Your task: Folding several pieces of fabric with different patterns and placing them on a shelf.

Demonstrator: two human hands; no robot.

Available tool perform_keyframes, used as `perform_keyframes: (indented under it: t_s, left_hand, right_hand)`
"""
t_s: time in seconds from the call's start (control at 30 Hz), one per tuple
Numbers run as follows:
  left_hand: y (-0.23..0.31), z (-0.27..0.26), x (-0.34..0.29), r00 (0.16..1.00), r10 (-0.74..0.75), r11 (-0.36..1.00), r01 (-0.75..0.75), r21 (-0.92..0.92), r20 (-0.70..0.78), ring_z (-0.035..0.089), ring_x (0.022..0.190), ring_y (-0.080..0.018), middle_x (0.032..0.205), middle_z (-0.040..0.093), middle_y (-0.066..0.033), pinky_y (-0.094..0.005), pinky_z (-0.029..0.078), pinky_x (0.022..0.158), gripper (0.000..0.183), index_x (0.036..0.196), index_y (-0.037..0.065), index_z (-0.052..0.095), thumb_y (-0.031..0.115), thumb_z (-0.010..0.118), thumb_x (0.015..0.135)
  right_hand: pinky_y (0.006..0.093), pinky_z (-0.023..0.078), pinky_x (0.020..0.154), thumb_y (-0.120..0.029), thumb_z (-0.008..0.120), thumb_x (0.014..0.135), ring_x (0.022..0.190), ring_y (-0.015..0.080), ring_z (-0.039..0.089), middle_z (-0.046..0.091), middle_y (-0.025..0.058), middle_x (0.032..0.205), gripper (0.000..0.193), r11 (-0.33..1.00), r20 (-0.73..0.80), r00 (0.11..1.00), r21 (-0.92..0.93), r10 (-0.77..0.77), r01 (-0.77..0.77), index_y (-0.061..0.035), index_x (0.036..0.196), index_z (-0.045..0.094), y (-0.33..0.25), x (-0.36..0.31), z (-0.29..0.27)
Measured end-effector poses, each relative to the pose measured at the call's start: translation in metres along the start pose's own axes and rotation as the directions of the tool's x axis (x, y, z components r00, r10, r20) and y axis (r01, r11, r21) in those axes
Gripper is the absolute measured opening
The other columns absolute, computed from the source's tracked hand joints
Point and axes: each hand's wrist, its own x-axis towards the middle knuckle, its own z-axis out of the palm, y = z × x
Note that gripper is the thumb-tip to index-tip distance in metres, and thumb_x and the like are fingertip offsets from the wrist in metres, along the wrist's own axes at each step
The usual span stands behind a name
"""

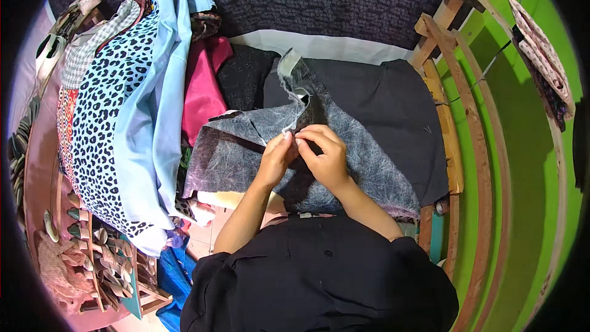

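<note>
Head view, my left hand (276, 156) pinched on the edge of a mottled grey fabric (369, 160), my right hand (327, 158) pinched thumb-to-finger just beside it, its grip too small to tell, fabric spread across the black surface's (396, 98) near edge

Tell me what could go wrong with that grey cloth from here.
The grey cloth has a frayed edge, which might unravel if tugged. The left hand and right hand pinch only a small spot, so the rest, spread over the black cloth, could slide.
</note>
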Motion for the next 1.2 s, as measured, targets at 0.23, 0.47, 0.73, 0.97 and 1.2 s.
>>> perform_keyframes:
  t_s: [0.23,0.47,0.73,0.97,1.2]
  left_hand:
    - [-0.027,-0.023,-0.011,0.985,0.173,0.974,-0.168,0.154,-0.020,0.035,0.056,-0.0034,0.063,0.042,0.0046,-0.0195,0.027,0.048,0.035,0.072,0.008,0.046,0.036,0.043,0.091]
    - [-0.051,-0.039,-0.046,0.947,0.115,0.882,0.041,0.469,-0.299,0.036,0.055,-0.0039,0.059,0.042,0.0053,-0.0224,0.030,0.047,0.035,0.072,0.006,0.050,0.034,0.044,0.091]
    - [-0.078,-0.053,-0.099,0.963,-0.130,0.912,0.209,0.353,-0.236,0.046,0.074,-0.0075,0.079,0.053,0.0012,-0.0231,0.039,0.068,0.031,0.093,0.000,0.055,0.028,0.041,0.093]
    - [-0.088,-0.054,-0.113,0.945,0.032,0.978,0.037,0.203,-0.326,0.052,0.090,-0.0123,0.098,0.058,-0.0067,-0.0256,0.041,0.082,0.035,0.105,-0.005,0.051,0.025,0.039,0.094]
    - [-0.083,-0.076,-0.133,0.955,-0.039,0.939,0.137,0.317,-0.295,0.053,0.089,-0.0117,0.098,0.058,-0.0054,-0.0259,0.041,0.082,0.035,0.104,-0.004,0.053,0.026,0.038,0.094]
  right_hand:
    - [0.0331,0.046,0.071,0.000,0.061,0.070,0.080,0.0262,0.057,0.059,0.0115,0.083,0.009,1.000,0.061,0.998,0.011,-0.009,0.008,0.0004,0.078,0.060,0.000,-0.014,0.007]
    - [0.0276,0.048,0.069,0.000,0.056,0.071,0.077,0.0194,0.062,0.063,0.0113,0.086,0.013,0.800,0.255,0.862,0.328,0.437,-0.502,0.0007,0.082,0.062,0.040,-0.004,0.004]
    - [0.0414,0.037,0.089,-0.010,0.059,0.062,0.098,0.0319,0.054,0.059,0.0143,0.099,0.047,0.961,0.442,0.880,-0.272,0.174,-0.053,-0.0057,0.108,0.051,0.135,0.056,0.063]
    - [0.0489,0.034,0.089,-0.019,0.066,0.052,0.096,0.0308,0.057,0.061,0.0175,0.097,0.056,0.806,0.683,0.491,-0.588,0.540,-0.068,-0.0062,0.106,0.056,0.135,0.069,0.082]
    - [0.0400,0.039,0.078,-0.026,0.059,0.073,0.085,0.0301,0.059,0.063,0.0127,0.086,0.021,0.834,0.534,0.702,-0.529,0.471,-0.157,-0.0106,0.085,0.067,0.106,0.036,0.010]
